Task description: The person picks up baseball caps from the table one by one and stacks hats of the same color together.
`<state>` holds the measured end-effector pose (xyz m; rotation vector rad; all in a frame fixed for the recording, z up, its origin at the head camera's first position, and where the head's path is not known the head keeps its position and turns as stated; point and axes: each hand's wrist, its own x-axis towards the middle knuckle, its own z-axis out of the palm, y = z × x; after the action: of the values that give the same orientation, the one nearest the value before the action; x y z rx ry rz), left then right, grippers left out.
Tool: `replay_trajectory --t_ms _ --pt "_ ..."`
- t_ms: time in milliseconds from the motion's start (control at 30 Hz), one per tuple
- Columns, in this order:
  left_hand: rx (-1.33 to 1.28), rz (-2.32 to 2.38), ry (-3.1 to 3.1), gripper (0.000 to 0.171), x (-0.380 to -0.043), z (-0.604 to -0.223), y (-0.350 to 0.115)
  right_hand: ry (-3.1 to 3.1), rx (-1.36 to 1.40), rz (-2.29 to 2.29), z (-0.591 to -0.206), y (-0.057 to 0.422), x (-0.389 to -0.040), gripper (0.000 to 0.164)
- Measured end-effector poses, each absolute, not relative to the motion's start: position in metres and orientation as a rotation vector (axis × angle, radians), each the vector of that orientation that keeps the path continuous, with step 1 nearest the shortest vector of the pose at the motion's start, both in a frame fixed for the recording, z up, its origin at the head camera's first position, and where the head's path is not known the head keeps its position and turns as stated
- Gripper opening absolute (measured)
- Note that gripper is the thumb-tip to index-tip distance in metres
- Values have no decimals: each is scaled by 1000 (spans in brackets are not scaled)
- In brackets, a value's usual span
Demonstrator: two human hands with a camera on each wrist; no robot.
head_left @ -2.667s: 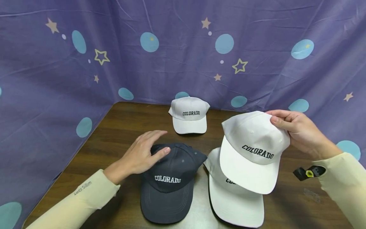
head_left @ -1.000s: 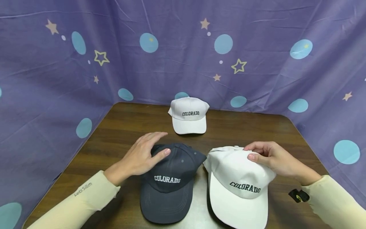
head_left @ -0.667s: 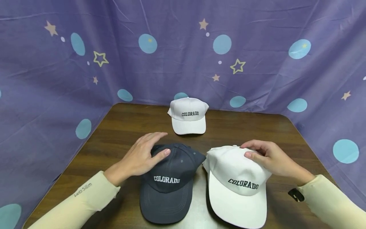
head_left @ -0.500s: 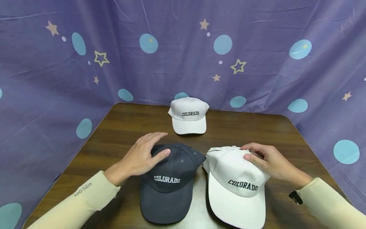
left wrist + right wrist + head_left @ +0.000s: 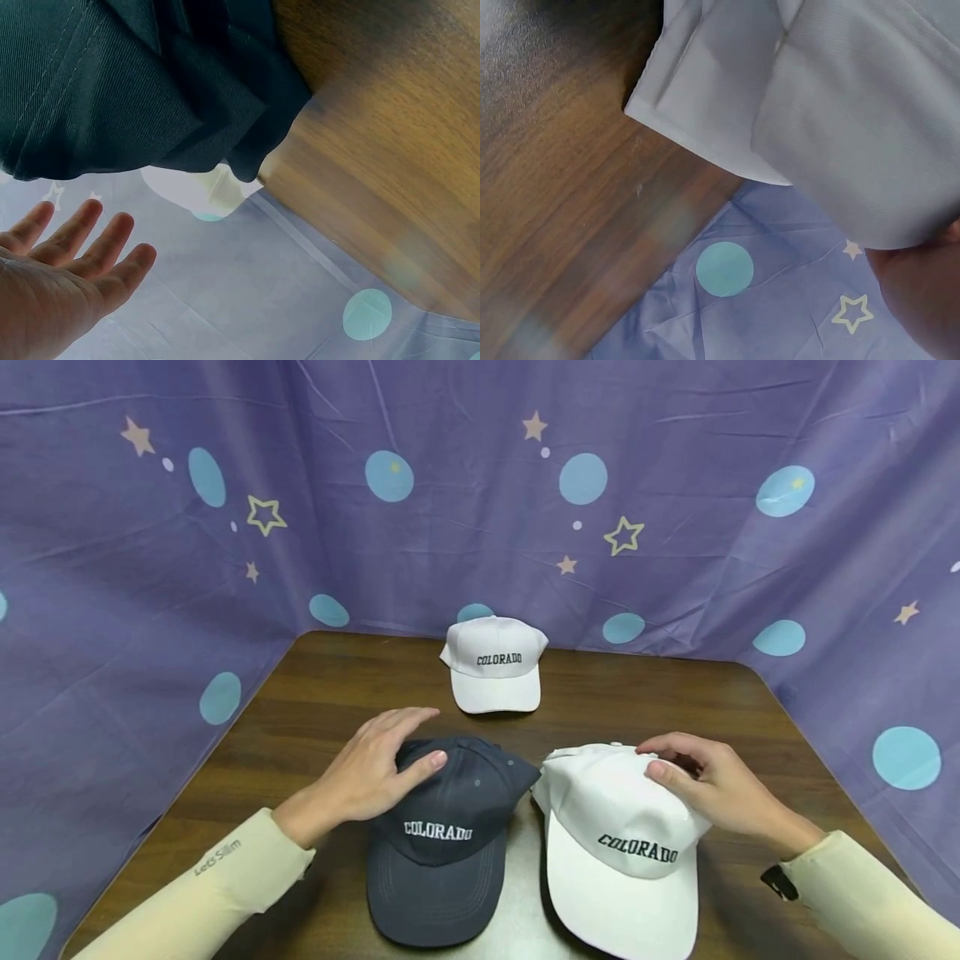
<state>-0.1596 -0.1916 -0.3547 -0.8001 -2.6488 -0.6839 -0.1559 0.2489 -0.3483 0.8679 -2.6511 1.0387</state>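
A dark navy baseball cap with white COLORADO lettering lies brim toward me on the wooden table. My left hand hovers at its left side, fingers extended; the left wrist view shows these fingers apart from the cap's dark cloth. To the right is a white baseball cap with black lettering, stacked over another white cap that it almost wholly hides. My right hand pinches the upper cap's crown, thumb on top and fingers behind. In the right wrist view, its cloth covers most of that hand.
A third white COLORADO cap sits farther back near the middle of the wooden table. A purple curtain with stars and blue dots hangs behind and along both sides of the table.
My right hand has lowered the white cap onto the other white cap at right, then shifted only slightly over the last half second. My left hand and the navy cap have stayed put.
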Motion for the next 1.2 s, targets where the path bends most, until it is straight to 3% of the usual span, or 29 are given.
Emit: replay_trajectory --t_ms 133,367,467,700,1200 --pt "-803 -686 -2647 61 -160 -356 -192 -2592 920 928 -351 253 -159 36" --pt "-810 -683 -2639 61 -162 -356 -191 -2370 1070 659 -341 236 -146 93" --pt "-807 -684 -2639 61 -162 -356 -190 -2311 1142 497 -339 226 -141 106" --pt "-817 -685 -2644 62 -162 -356 -188 -2497 1164 244 -351 224 -141 108" --pt "-828 -688 -2631 61 -165 -357 -185 -2634 1129 206 -359 227 -155 106"
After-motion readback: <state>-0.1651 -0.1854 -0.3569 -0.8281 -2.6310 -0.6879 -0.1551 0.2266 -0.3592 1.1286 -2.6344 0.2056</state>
